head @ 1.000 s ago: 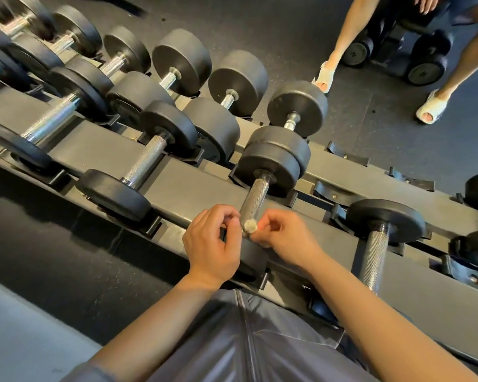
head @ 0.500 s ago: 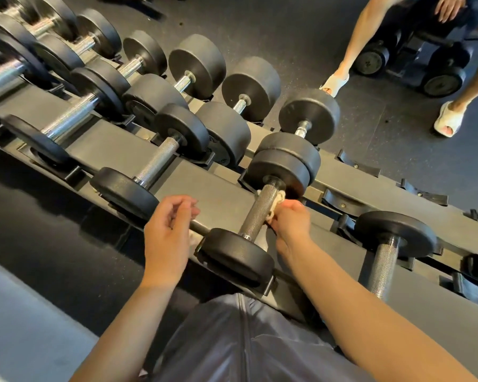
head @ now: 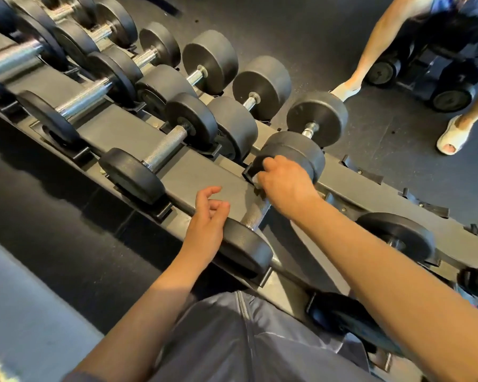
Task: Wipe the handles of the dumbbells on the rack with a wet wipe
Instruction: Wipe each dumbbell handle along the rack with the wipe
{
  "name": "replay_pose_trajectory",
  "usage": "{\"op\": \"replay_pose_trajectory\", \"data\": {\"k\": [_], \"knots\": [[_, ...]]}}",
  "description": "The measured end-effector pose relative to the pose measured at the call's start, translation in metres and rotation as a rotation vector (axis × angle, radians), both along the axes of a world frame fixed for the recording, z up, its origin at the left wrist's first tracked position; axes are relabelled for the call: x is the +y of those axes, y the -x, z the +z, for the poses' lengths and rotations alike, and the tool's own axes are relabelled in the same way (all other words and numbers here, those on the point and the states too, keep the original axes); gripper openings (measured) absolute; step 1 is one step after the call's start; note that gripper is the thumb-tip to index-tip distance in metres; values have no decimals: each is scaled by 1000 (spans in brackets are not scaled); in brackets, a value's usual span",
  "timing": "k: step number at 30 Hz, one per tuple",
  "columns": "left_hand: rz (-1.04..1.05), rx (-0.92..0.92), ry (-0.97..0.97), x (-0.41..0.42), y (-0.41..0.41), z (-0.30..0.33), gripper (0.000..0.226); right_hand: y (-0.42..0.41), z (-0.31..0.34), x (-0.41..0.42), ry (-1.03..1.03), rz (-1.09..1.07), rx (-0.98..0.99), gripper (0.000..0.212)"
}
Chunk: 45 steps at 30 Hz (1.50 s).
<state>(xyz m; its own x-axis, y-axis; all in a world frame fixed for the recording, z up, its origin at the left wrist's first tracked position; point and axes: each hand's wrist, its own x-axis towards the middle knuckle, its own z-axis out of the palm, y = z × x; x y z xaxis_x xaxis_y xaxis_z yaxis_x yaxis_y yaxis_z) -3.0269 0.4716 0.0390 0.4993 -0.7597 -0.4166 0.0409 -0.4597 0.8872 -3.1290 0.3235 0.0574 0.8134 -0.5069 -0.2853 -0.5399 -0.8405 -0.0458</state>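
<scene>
**Matt rubber, bright steel**

Under my right hand (head: 284,186) the dumbbell handle (head: 255,215) looks like knurled metal, rough and dull silver. A scrap of white wet wipe (head: 256,180), soft and cloth-like, shows at my fingertips. The weight heads (head: 246,249) beside my left hand (head: 206,216) appear to be matt black rubber, smooth and faintly dusty. Beyond both hands, the farther handles (head: 80,102) shine like polished chrome. The rack (head: 193,172) between my hands is grey painted metal with a flat, low sheen. The floor (head: 301,31) past it seems to be dark, speckled matt rubber.
</scene>
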Motion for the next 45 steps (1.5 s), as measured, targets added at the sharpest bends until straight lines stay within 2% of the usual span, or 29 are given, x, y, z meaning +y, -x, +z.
{"op": "replay_pose_trajectory", "data": {"k": [2,5,11,14,17,19,21,25,28,30,32,34,36,38,41,43,45], "knots": [[17,-9,-22,6,0,-2,26,-12,0,-4,-4,90,159,33],[81,19,-34,21,5,-1,24,-28,0,-7,-64,30,249,45],[168,28,-29,41,1,3,27,-56,7,-5,-142,26,393,26],[208,-9,-32,48,0,6,26,-56,9,0,-301,39,389,22],[232,-41,-44,48,6,10,24,-55,10,17,-583,45,357,23],[204,-90,-49,48,12,10,21,-51,12,22,-666,38,318,20],[150,-144,-49,49,14,11,18,-46,16,15,-589,73,303,17],[79,-199,-64,50,9,14,15,-36,24,-6,-74,157,274,20],[63,-237,-80,49,12,14,14,-25,14,-9,60,168,277,24],[56,-262,-77,49,13,14,12,-18,0,-8,39,111,193,23],[50,-295,-70,49,10,11,9,-14,-9,-8,-85,-42,56,19],[43,-373,-64,49,3,6,8,-11,-9,-1,-353,-156,-25,13],[62,-514,-22,47,-9,5,10,-12,-2,17,-621,-129,-23,13],[86,-631,93,38,-28,12,13,-13,5,28,-753,-99,35,16],[79,-773,235,21,-72,33,16,-26,10,16,-749,-171,46,11],[67,-808,261,8,-109,37,19,-45,12,5,-650,-324,-117,14],[31,-808,235,-4,-147,32,28,-74,14,1,-534,-501,-363,19]]}}
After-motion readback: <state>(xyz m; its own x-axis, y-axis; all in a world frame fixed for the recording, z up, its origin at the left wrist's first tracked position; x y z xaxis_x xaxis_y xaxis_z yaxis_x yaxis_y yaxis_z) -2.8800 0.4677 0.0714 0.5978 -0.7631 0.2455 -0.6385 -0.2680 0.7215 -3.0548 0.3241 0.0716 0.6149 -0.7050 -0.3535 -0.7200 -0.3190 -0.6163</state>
